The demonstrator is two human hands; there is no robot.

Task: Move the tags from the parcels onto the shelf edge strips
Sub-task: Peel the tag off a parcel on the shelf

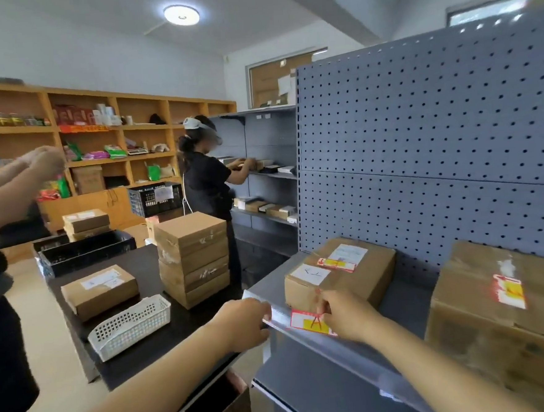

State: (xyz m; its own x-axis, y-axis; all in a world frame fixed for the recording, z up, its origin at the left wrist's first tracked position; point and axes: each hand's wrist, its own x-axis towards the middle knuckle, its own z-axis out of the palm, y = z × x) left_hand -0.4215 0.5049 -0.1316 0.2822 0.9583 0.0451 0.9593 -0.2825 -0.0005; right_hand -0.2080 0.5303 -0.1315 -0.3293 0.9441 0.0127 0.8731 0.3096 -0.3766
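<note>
A red, white and yellow tag (308, 322) sits on the clear edge strip (354, 348) of the grey shelf. My right hand (345, 313) pinches the tag's right end against the strip. My left hand (245, 326) grips the strip's left end with curled fingers. Behind the tag a brown parcel (365, 273) stands on the shelf with another red tag (336, 264) on its top. A larger parcel (485, 326) at the right carries a red and yellow tag (510, 290) on its front.
A black table (149, 311) at the left holds a white basket (131, 325), a stack of boxes (192, 259), a single box (99, 290) and black crates (84, 251). One person works at far shelves (271, 173); another's arms (11, 185) reach in at left.
</note>
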